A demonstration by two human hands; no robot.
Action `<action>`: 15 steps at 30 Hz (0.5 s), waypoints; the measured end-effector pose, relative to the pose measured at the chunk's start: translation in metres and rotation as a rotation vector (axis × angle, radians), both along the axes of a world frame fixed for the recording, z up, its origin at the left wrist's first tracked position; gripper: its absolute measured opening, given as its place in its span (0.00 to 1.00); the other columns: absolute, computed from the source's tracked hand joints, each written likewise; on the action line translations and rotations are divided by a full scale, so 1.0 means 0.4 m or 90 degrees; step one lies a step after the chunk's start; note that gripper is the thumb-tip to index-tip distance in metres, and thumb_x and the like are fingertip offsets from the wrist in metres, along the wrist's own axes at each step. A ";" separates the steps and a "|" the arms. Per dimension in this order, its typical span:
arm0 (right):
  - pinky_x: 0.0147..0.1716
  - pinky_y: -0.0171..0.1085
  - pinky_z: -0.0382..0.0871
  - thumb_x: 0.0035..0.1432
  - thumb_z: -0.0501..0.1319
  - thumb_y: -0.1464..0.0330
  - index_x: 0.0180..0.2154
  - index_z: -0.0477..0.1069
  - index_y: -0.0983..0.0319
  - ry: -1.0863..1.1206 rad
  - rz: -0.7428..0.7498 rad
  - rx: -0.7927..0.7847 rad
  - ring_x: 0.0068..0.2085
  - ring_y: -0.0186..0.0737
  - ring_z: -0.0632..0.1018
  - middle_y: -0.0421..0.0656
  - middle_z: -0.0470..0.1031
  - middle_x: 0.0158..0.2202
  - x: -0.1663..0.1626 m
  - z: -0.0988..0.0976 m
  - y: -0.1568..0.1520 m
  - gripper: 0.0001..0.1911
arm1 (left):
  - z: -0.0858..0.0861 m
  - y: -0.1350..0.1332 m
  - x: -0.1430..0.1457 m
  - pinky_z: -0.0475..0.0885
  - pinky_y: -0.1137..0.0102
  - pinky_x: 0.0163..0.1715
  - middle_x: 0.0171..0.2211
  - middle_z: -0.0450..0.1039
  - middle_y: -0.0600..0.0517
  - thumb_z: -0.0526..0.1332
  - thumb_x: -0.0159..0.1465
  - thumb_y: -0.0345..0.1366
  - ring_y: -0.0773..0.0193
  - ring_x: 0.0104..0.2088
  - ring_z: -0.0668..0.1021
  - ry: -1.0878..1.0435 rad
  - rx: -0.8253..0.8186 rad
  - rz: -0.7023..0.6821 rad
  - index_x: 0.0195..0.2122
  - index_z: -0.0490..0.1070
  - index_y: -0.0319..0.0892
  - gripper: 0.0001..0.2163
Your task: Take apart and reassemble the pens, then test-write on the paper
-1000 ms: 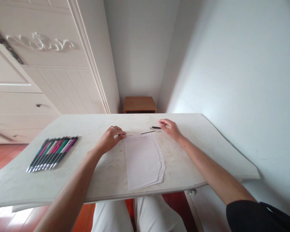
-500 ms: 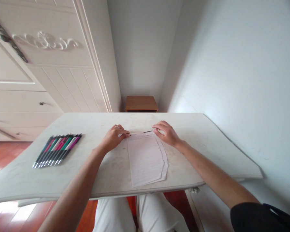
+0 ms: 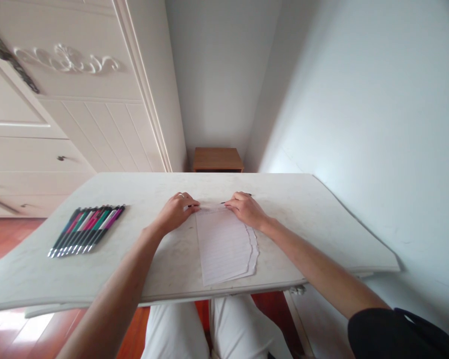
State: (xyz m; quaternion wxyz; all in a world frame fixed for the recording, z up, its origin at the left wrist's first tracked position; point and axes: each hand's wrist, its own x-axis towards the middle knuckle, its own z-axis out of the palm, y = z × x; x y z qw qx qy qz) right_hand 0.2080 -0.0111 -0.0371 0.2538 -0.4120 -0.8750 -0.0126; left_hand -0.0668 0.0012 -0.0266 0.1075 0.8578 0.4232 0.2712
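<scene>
My left hand (image 3: 177,208), with a ring on one finger, is closed in a pinch at the top left corner of the paper sheets (image 3: 224,247). A small dark piece (image 3: 193,205) shows at its fingertips, too small to name. Over the top edge of the sheets, my right hand (image 3: 246,207) pinches a thin dark pen-like stick (image 3: 223,203). One end points left towards my left hand; a dark end shows behind the knuckles, and the fingers hide the middle. The sheets are lined, stacked, and torn along their right edge.
Several pens (image 3: 86,229) with coloured barrels lie side by side on the left of the white table (image 3: 303,224). A pale cabinet (image 3: 93,129) stands on the left, a wall (image 3: 359,124) on the right. Behind the table is a small wooden stand (image 3: 217,158).
My right hand has moved left and slightly down, over the top of the sheets, and its fingers have closed round the thin dark stick. My left hand has hardly moved.
</scene>
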 end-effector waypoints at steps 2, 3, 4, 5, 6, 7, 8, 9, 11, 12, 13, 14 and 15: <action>0.40 0.39 0.69 0.63 0.60 0.70 0.40 0.80 0.61 0.008 0.000 -0.002 0.37 0.41 0.75 0.46 0.74 0.32 0.000 -0.002 -0.001 0.09 | 0.000 0.000 0.000 0.72 0.61 0.44 0.37 0.79 0.46 0.59 0.63 0.41 0.54 0.39 0.77 -0.001 0.004 0.007 0.38 0.81 0.45 0.12; 0.40 0.39 0.69 0.63 0.60 0.70 0.40 0.80 0.61 0.012 0.001 -0.002 0.37 0.42 0.75 0.46 0.75 0.33 -0.001 -0.002 -0.002 0.09 | -0.001 0.000 -0.001 0.72 0.61 0.44 0.37 0.79 0.46 0.59 0.63 0.41 0.54 0.39 0.77 -0.001 0.006 0.009 0.38 0.81 0.45 0.12; 0.40 0.39 0.69 0.63 0.60 0.69 0.40 0.80 0.61 0.016 0.003 -0.002 0.37 0.41 0.75 0.46 0.75 0.33 -0.001 -0.002 -0.003 0.09 | -0.002 0.000 -0.001 0.72 0.61 0.44 0.37 0.79 0.47 0.59 0.63 0.41 0.54 0.39 0.77 -0.001 0.006 0.010 0.38 0.81 0.45 0.12; 0.41 0.39 0.69 0.63 0.60 0.69 0.40 0.79 0.61 0.020 0.005 -0.002 0.37 0.41 0.75 0.46 0.75 0.33 -0.001 -0.002 -0.003 0.09 | -0.003 0.001 -0.001 0.72 0.61 0.44 0.37 0.79 0.47 0.59 0.63 0.41 0.54 0.39 0.77 0.000 0.005 0.010 0.38 0.81 0.45 0.11; 0.41 0.39 0.69 0.63 0.60 0.69 0.40 0.79 0.61 0.024 0.008 -0.003 0.37 0.41 0.75 0.46 0.75 0.33 -0.002 -0.002 -0.004 0.09 | -0.003 0.002 -0.002 0.72 0.61 0.44 0.37 0.79 0.47 0.59 0.62 0.41 0.54 0.40 0.77 0.001 0.003 0.011 0.38 0.81 0.45 0.11; 0.41 0.39 0.69 0.64 0.60 0.69 0.40 0.79 0.61 0.026 0.010 -0.005 0.37 0.41 0.75 0.45 0.75 0.33 -0.002 -0.001 -0.004 0.09 | -0.004 0.003 -0.003 0.72 0.61 0.45 0.37 0.79 0.47 0.60 0.62 0.41 0.54 0.40 0.77 0.002 -0.002 0.014 0.39 0.81 0.45 0.11; 0.41 0.39 0.68 0.64 0.60 0.69 0.40 0.79 0.61 0.027 0.011 -0.006 0.37 0.40 0.75 0.45 0.75 0.33 -0.003 0.000 -0.005 0.09 | -0.004 0.004 -0.004 0.72 0.61 0.45 0.38 0.79 0.47 0.60 0.62 0.41 0.54 0.41 0.77 0.003 -0.007 0.016 0.39 0.81 0.44 0.12; 0.41 0.39 0.68 0.64 0.60 0.69 0.39 0.79 0.61 0.027 0.011 -0.008 0.37 0.40 0.75 0.45 0.75 0.33 -0.004 0.001 -0.006 0.09 | -0.005 0.005 -0.006 0.71 0.62 0.45 0.38 0.79 0.47 0.60 0.62 0.41 0.54 0.41 0.77 0.004 -0.013 0.017 0.40 0.80 0.44 0.12; 0.41 0.39 0.68 0.64 0.59 0.69 0.39 0.79 0.63 0.025 0.016 -0.013 0.37 0.40 0.75 0.46 0.75 0.33 -0.005 0.004 -0.008 0.10 | -0.005 0.007 -0.009 0.71 0.62 0.46 0.40 0.79 0.46 0.60 0.62 0.42 0.54 0.42 0.77 0.006 -0.025 0.014 0.41 0.80 0.43 0.13; 0.41 0.39 0.68 0.65 0.59 0.69 0.39 0.79 0.64 0.024 0.019 -0.015 0.37 0.40 0.75 0.46 0.75 0.33 -0.006 0.005 -0.009 0.10 | -0.005 0.008 -0.011 0.71 0.62 0.47 0.40 0.79 0.46 0.60 0.63 0.43 0.54 0.42 0.77 0.007 -0.029 0.014 0.41 0.80 0.43 0.13; 0.41 0.39 0.68 0.65 0.59 0.68 0.39 0.79 0.64 0.024 0.021 -0.016 0.37 0.41 0.75 0.47 0.75 0.33 -0.006 0.006 -0.009 0.10 | -0.006 0.009 -0.013 0.71 0.62 0.47 0.40 0.79 0.46 0.60 0.63 0.43 0.54 0.42 0.77 0.007 -0.031 0.014 0.41 0.80 0.43 0.13; 0.41 0.39 0.68 0.64 0.59 0.68 0.39 0.79 0.65 0.023 0.024 -0.017 0.37 0.41 0.75 0.47 0.75 0.33 -0.007 0.007 -0.009 0.10 | -0.005 0.010 -0.015 0.70 0.62 0.47 0.40 0.79 0.46 0.60 0.63 0.43 0.54 0.42 0.77 0.006 -0.031 0.016 0.41 0.80 0.43 0.13; 0.41 0.39 0.68 0.64 0.60 0.67 0.39 0.79 0.65 0.021 0.026 -0.017 0.37 0.41 0.75 0.47 0.75 0.34 -0.007 0.007 -0.009 0.10 | -0.005 0.010 -0.017 0.70 0.63 0.47 0.40 0.79 0.46 0.60 0.63 0.43 0.54 0.42 0.77 0.006 -0.030 0.018 0.41 0.80 0.43 0.13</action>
